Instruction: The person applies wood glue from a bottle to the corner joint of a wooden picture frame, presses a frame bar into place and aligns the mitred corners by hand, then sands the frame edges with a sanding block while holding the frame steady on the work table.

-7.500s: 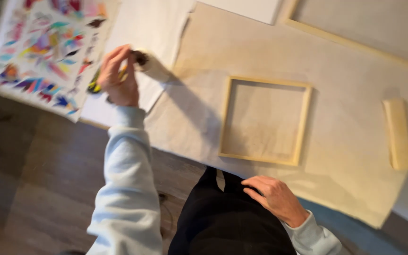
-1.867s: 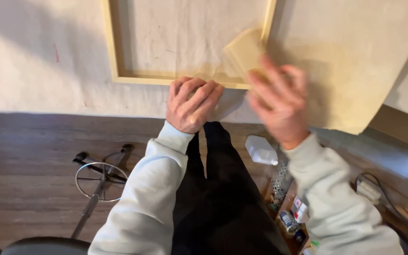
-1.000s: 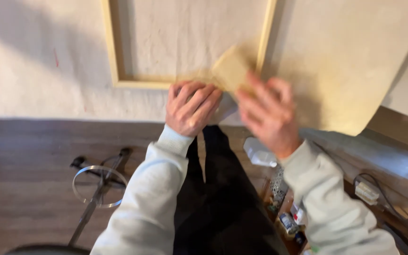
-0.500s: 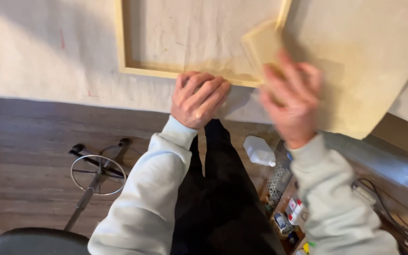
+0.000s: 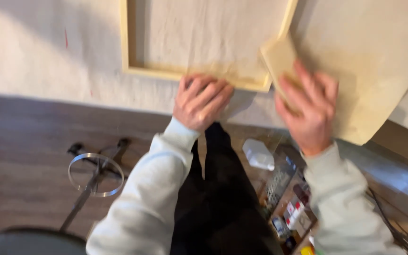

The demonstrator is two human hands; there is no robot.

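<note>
While the left hand (image 5: 201, 101) presses flat on the wooden frame's (image 5: 194, 75) lower rail, the right hand (image 5: 308, 111), shifted up-right since a second ago, grips a wooden block (image 5: 279, 59). Block now meets the frame's lower-right corner.

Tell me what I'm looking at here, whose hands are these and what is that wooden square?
The picture comes from a camera worn on a person's head, looking down, so these are that person's own two hands. The left hand presses on the bottom edge of a pale wooden frame that lies on a cream cloth spread over the table. The right hand holds a small tan block against the frame's corner. Lower down you see a dark wooden floor, a stool's metal ring, and a white bottle.
</note>
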